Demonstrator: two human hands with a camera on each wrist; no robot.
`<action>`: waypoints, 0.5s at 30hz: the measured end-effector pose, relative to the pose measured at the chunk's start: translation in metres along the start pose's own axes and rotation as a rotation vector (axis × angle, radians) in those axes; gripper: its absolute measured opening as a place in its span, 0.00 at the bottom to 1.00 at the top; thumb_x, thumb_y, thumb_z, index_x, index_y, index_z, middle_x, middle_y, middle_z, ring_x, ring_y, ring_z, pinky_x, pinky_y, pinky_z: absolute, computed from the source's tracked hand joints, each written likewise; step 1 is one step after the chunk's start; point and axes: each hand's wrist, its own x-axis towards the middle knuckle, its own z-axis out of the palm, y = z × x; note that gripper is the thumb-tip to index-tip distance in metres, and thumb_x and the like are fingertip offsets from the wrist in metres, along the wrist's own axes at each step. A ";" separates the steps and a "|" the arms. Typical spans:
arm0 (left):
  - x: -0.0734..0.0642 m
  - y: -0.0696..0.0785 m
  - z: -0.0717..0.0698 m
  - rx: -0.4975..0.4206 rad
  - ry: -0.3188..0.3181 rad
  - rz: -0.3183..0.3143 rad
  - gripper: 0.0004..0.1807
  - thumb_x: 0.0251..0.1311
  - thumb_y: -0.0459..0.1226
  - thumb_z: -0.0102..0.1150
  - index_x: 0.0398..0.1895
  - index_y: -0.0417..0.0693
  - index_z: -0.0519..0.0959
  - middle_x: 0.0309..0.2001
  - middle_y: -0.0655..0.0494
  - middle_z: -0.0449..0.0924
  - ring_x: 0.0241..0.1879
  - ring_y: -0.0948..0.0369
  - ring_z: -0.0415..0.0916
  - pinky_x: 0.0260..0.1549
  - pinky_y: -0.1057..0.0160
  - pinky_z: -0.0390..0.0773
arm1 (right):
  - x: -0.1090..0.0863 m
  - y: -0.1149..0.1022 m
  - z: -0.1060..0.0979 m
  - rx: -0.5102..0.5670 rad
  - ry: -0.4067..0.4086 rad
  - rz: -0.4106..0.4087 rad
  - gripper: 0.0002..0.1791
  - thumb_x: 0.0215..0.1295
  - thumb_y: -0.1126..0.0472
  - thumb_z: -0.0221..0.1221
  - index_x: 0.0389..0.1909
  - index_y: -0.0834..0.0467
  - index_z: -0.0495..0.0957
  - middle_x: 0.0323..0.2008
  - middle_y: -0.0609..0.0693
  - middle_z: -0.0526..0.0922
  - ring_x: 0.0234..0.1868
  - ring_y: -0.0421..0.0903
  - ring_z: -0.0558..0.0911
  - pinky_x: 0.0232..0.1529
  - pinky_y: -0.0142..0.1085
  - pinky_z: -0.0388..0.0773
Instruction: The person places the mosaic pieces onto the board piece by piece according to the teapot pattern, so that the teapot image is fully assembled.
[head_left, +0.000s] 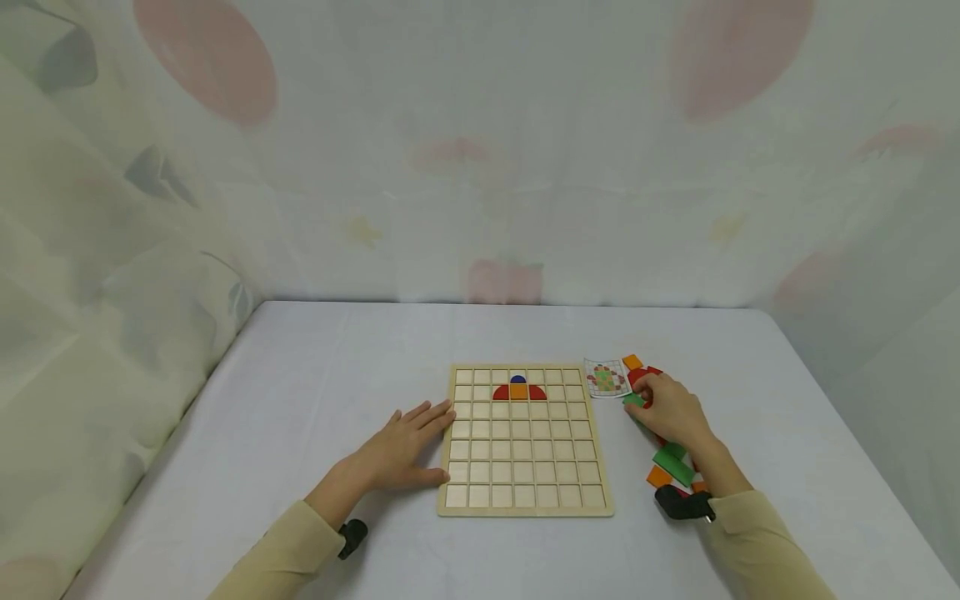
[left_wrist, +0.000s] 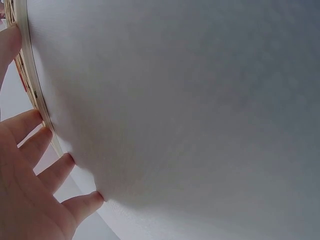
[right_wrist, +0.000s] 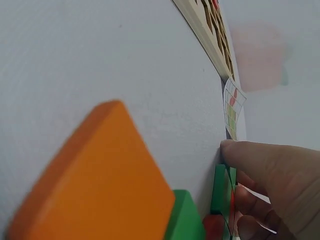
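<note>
Several coloured blocks [head_left: 673, 467] by your half-curled right hand [head_left: 672, 412], can't tell if gripping, your left hand [head_left: 402, 450] spread, holding nothing, touching left edge of grid board [head_left: 522, 451]

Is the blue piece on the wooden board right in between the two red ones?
No, the orange square sits between the two red pieces, and the blue piece lies in the next row beyond it.

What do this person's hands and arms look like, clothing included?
The left hand and right hand wear no gloves. The left sleeve and right sleeve are plain beige, ending short of the hands. A small black device shows near each wrist.
</note>
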 end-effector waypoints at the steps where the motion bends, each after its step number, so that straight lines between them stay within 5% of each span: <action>1: 0.000 0.000 0.000 0.001 0.000 -0.001 0.45 0.52 0.56 0.60 0.70 0.47 0.55 0.72 0.52 0.49 0.69 0.45 0.49 0.57 0.32 0.53 | 0.000 0.000 0.000 -0.010 0.002 0.002 0.16 0.50 0.57 0.66 0.37 0.63 0.77 0.28 0.52 0.76 0.28 0.46 0.73 0.25 0.40 0.71; 15: -0.001 0.004 -0.003 0.000 -0.009 -0.018 0.46 0.52 0.56 0.60 0.70 0.48 0.55 0.72 0.53 0.49 0.69 0.45 0.49 0.58 0.33 0.53 | -0.002 0.001 0.004 -0.030 0.035 -0.006 0.14 0.51 0.60 0.66 0.36 0.62 0.76 0.23 0.49 0.72 0.25 0.45 0.68 0.23 0.36 0.65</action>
